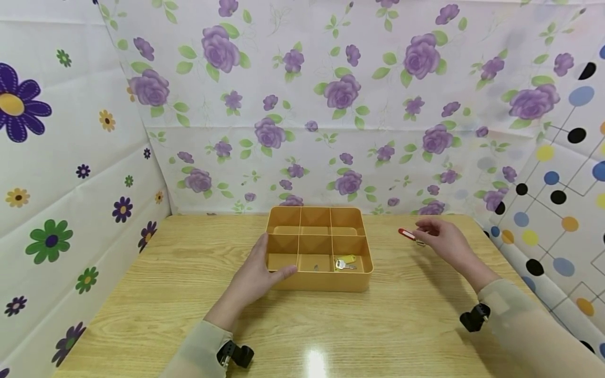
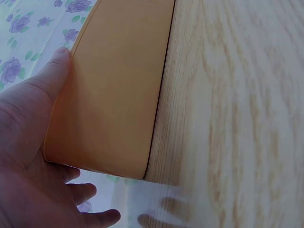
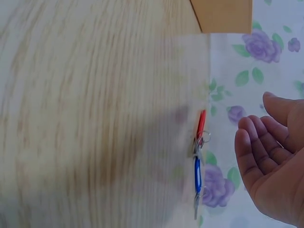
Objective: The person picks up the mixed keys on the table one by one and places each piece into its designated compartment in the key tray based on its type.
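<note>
A yellow-orange compartment box point(image 1: 321, 282) sits on the wooden table, with two rows of three compartments. My left hand point(image 1: 253, 274) rests at its front left corner. The thumb lies on the front rim and the fingers along the left side, fairly straight in the left wrist view. Keys with a red tag point(image 3: 201, 122) and a blue tag point(image 3: 197, 173) lie on the table to the right of the box. Over them hovers my right hand point(image 1: 441, 241), its fingers loosely bent and nothing in it. In the head view it hides the blue tag.
A key point(image 1: 344, 264) with a yellow tag point(image 1: 348, 258) lies in the front right compartment. Something small and grey point(image 1: 316, 268) is in the front middle one. Flowered cloth point(image 1: 302, 126) hangs behind the table point(image 1: 179, 294), with patterned cloth on both sides.
</note>
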Demonstrator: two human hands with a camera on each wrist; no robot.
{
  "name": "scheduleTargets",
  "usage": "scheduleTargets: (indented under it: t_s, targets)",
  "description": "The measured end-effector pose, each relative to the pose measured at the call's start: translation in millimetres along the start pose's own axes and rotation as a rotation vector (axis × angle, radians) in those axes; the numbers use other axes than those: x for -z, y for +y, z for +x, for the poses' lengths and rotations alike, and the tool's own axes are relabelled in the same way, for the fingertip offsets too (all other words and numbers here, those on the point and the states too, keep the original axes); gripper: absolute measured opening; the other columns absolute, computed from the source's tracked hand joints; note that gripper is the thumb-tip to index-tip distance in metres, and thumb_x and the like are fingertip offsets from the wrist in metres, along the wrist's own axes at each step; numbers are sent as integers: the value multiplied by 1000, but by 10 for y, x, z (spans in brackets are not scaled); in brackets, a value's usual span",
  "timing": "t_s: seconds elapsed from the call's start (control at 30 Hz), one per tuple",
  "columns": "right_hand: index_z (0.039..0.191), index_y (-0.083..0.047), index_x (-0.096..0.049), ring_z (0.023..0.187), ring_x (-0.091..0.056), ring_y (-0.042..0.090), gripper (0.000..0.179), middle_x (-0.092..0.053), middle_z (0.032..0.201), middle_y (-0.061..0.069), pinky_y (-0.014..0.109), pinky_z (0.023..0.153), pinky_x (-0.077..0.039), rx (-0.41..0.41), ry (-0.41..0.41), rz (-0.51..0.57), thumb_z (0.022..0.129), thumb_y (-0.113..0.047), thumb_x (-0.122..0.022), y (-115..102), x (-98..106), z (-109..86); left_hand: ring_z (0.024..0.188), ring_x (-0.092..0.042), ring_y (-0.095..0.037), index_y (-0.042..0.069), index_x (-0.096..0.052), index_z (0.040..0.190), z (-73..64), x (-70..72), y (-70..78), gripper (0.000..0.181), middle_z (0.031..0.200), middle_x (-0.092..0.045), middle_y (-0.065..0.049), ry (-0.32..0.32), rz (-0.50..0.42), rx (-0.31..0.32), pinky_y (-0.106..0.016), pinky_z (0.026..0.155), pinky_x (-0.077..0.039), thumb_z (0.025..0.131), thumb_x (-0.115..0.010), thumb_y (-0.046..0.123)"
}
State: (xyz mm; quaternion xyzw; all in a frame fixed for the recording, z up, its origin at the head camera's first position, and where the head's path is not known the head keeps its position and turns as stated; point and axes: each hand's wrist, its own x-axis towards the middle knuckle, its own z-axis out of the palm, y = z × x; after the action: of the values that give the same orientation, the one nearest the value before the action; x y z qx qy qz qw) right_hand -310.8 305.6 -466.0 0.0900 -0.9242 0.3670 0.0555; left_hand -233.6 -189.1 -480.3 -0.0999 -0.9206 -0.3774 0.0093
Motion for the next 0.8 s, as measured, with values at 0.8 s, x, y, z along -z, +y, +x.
scheduleTargets:
  t_s: [0.8]
  targets:
    - [144, 6, -64, 109, -69, 36, 48, -73, 125, 21, 39, 83, -58, -82, -34, -14, 109, -26, -74, 294, -49, 77, 164, -23, -45, 3, 0, 177, -6, -6, -4, 131, 183, -7, -20, -5, -2, 8, -63, 129, -28, 95, -77, 70]
